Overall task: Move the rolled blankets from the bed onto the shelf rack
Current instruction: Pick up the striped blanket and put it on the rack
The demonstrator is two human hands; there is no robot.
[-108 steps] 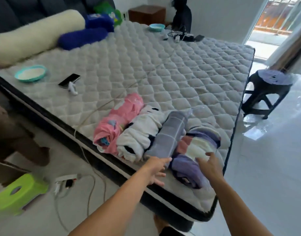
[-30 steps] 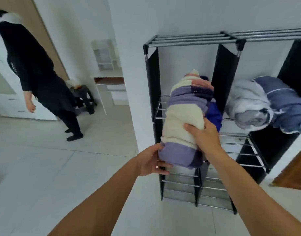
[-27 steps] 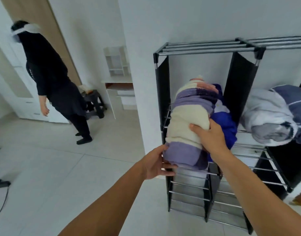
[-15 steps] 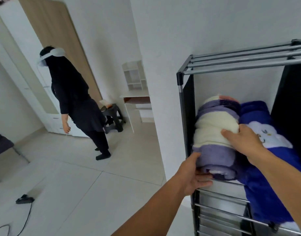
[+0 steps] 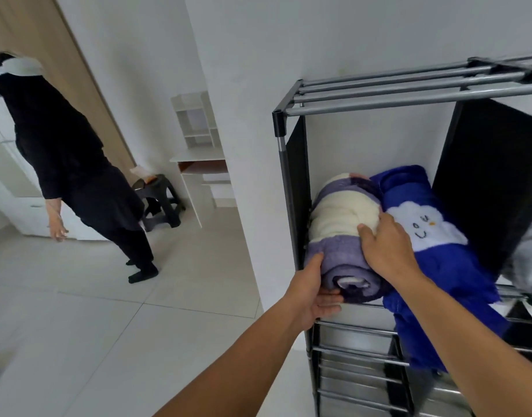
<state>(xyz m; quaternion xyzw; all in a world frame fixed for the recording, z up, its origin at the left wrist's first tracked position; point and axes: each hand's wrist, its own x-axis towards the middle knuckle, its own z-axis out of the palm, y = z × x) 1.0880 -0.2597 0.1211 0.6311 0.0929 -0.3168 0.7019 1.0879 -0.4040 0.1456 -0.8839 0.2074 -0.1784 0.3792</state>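
Observation:
A rolled blanket (image 5: 340, 224) striped purple and cream lies in the left compartment of the black metal shelf rack (image 5: 284, 152), its near end at the front rail. My left hand (image 5: 311, 291) cups that near end from below and the left. My right hand (image 5: 385, 245) presses flat on top of the roll's right side. Right beside it, touching, lies a blue rolled blanket (image 5: 430, 245) with a white cloud face, its loose end hanging over the front rail. The bed is out of view.
A person in black (image 5: 78, 164) stands on the tiled floor to the left, beside a dark stool (image 5: 159, 200) and a white desk unit (image 5: 198, 145). A white wall corner borders the rack's left side. A grey blanket (image 5: 529, 254) shows at the right edge. Lower rack rails (image 5: 358, 353) are bare.
The striped roll went from the bed to the rack and has slid deeper into the left compartment. Both hands stay on it. The view has moved closer.

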